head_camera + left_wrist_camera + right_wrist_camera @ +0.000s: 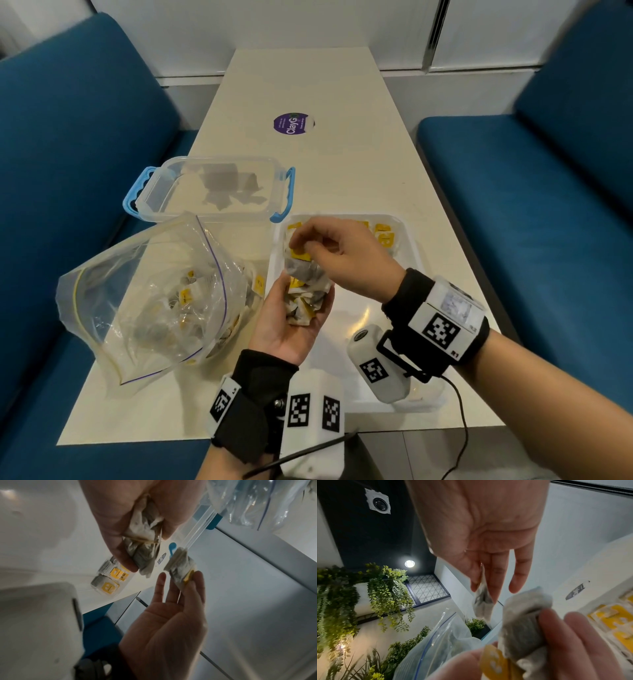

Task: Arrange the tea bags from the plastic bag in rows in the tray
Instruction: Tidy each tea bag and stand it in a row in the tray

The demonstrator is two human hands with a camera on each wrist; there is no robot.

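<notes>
My left hand (301, 298) is palm up over the white tray's (412, 251) near-left corner, fingers cupped round crumpled tea bags (303, 308). Just above it my right hand (301, 245) pinches a tea bag (305, 269) by its yellow tag. In the left wrist view the left hand (180, 577) keeps a tea bag (180, 568) at its fingertips while the right hand (147, 550) grips a clump. Several tea bags (385, 234) lie along the tray's far edge. The open plastic bag (154, 291), left of the tray, holds several more.
An empty clear container (212, 188) with blue handles stands behind the plastic bag. A purple round sticker (291, 123) lies farther back on the cream table (342, 164). Blue benches (68, 171) flank both long sides.
</notes>
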